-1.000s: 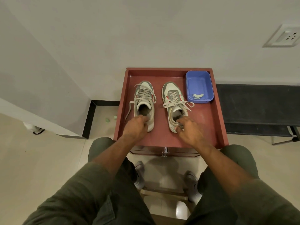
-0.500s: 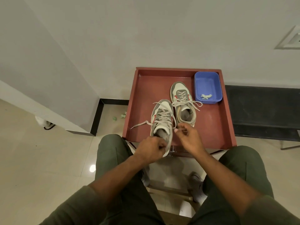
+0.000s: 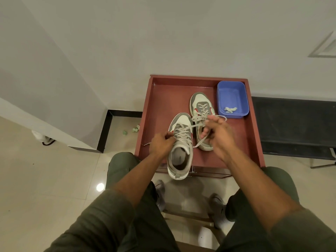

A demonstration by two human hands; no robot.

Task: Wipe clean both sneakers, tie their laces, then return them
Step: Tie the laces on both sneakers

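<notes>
Two grey-and-white sneakers with red accents sit on the red tray table (image 3: 160, 99). The near sneaker (image 3: 179, 157) hangs with its heel over the table's front edge, laces loose. My left hand (image 3: 161, 143) pinches its left lace end beside the eyelets. My right hand (image 3: 217, 131) holds the other lace end, pulled up and to the right over the far sneaker (image 3: 201, 106). That far sneaker has a tied bow and is partly hidden by my right hand.
A blue plastic tub (image 3: 232, 100) with a crumpled wipe (image 3: 230, 109) stands at the table's back right. A dark bench (image 3: 291, 124) runs to the right. Green scraps (image 3: 131, 130) lie on the floor left of the table. My knees flank the table front.
I drew the left sneaker toward me until its heel overhangs the front edge. Both hands left the heels and took hold of its lace ends, the right one pulling outward.
</notes>
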